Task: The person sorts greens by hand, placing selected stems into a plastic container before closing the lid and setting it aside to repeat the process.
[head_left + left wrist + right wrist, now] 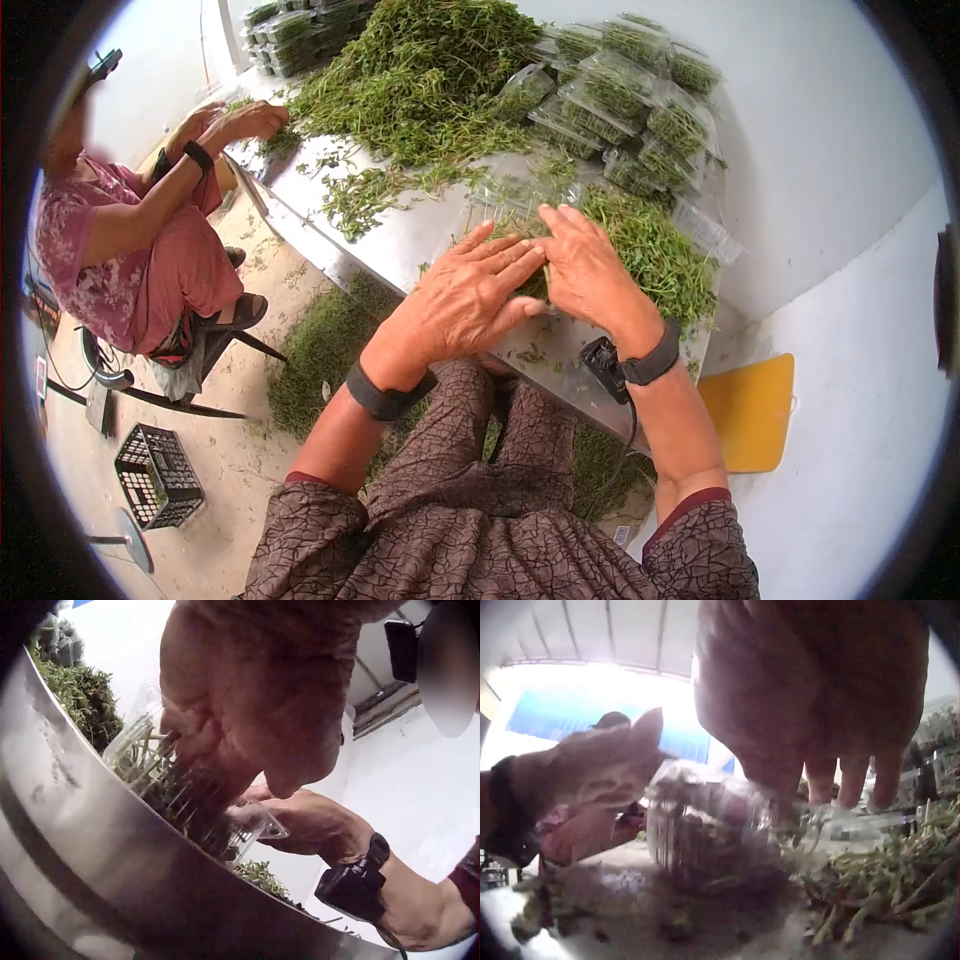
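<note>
Both hands lie over a clear plastic clamshell box (694, 836) filled with green leafy stems (154, 769), at the near edge of a metal table. Its clear lid (515, 194) stands open on the far side of the hands. My left hand (460, 295) presses down on the stems with its fingers extended toward the right. My right hand (595, 270) reaches over the box from the right, fingers straight, its fingertips close to those of the left. Much of the box is hidden beneath the hands in the head view.
A large heap of greens (420, 80) covers the far table. Filled clamshell boxes (610, 100) are stacked at the back right, above a smaller pile of greens (650, 255). Another person (140, 240) sits at the left. A black crate (158, 475) and fallen greens (320, 370) lie on the floor.
</note>
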Tool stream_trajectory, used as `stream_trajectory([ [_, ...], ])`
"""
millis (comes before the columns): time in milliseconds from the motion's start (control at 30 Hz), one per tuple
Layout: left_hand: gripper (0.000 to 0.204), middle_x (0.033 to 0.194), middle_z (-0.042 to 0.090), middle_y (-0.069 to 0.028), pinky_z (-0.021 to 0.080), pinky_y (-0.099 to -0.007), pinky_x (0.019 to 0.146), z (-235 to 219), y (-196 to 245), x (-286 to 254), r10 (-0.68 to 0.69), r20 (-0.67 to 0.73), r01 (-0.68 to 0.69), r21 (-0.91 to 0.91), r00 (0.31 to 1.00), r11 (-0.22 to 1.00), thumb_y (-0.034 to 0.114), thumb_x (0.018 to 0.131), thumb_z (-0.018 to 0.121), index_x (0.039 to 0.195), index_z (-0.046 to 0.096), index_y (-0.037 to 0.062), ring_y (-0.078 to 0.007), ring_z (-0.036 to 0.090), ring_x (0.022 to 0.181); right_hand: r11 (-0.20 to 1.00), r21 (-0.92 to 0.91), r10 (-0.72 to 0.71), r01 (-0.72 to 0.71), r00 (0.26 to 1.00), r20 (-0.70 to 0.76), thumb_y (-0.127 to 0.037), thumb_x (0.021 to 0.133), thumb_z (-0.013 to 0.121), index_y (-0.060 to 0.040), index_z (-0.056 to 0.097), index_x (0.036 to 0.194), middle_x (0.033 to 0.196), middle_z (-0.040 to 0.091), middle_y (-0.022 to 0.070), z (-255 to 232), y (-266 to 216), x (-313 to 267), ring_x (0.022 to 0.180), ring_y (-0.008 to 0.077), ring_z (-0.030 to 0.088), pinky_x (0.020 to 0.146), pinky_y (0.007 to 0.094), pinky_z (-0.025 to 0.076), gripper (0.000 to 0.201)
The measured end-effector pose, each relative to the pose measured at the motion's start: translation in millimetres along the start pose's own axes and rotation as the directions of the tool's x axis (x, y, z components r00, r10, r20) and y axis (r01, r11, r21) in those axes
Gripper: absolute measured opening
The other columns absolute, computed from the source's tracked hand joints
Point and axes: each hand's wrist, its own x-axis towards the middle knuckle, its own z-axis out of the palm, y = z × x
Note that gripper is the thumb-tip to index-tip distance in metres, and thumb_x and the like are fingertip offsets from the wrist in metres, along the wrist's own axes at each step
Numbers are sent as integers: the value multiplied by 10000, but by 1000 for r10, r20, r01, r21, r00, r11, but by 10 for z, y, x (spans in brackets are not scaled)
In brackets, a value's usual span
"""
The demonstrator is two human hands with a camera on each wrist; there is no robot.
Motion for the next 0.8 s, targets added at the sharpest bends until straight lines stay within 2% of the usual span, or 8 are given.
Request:
stream_trajectory([
  [67,495,1271,560,-206,305,-465,1113,-13,21,35,-49,124,47,25,991,999,405,977,411,1214,559,-4,-351,483,1245,984,137,96,-112,989,115,-41,815,554,-30,665,1076,1349,485,249,-205,8,-14,1272,404,432,1066,435,353,284],
  [267,431,1163,606,-174,381,-460,1024,-88,138,211,-175,370,152,90,912,984,353,981,395,1106,597,-7,-338,535,1156,935,239,261,-260,965,29,-98,797,617,-3,685,1033,1246,548,300,-645,163,-144,1108,409,572,980,438,444,263],
  [300,395,1100,621,-162,389,-470,1007,-69,140,225,-165,357,141,93,919,986,327,972,411,1039,613,-5,-339,556,1105,931,224,289,-288,957,29,-101,795,623,-2,685,1035,1242,554,293,-692,207,-189,1109,409,571,980,438,444,267],
  [500,426,1157,616,-202,332,-482,1080,-41,119,124,-117,238,97,94,964,991,336,965,433,1081,616,-31,-354,541,1159,919,178,352,-352,935,34,-73,752,658,-10,687,1035,1233,573,268,-672,371,-492,1128,395,559,986,456,433,292],
  [667,462,1176,610,-211,288,-488,1122,-209,134,38,-104,173,91,79,979,993,365,970,429,1101,609,-39,-364,540,1170,942,-57,333,-330,940,73,-53,728,669,-25,697,1009,1233,586,232,-625,406,-595,1205,353,503,1012,458,395,284],
  [700,411,1178,614,-199,283,-494,1127,-247,140,20,-104,175,90,81,979,993,331,943,498,1088,618,-34,-357,539,1178,942,-57,335,-331,940,71,-53,728,669,-25,697,1009,1233,586,232,-595,428,-602,1205,353,503,1012,458,395,284],
  [733,411,1178,614,-199,283,-494,1127,-238,134,-15,-101,174,88,81,979,993,331,943,498,1088,618,-34,-357,539,1178,951,-137,283,-277,959,24,-32,711,660,-25,702,948,1158,613,211,-559,456,-611,1165,340,517,973,452,409,241],
  [800,195,1082,631,-149,323,-482,1103,-199,120,-97,-39,-23,40,86,999,995,174,839,626,927,606,1,-312,567,1114,949,-221,228,-227,973,-18,-11,695,652,-25,707,888,1083,639,191,-499,508,-623,1126,327,532,933,446,423,201],
])
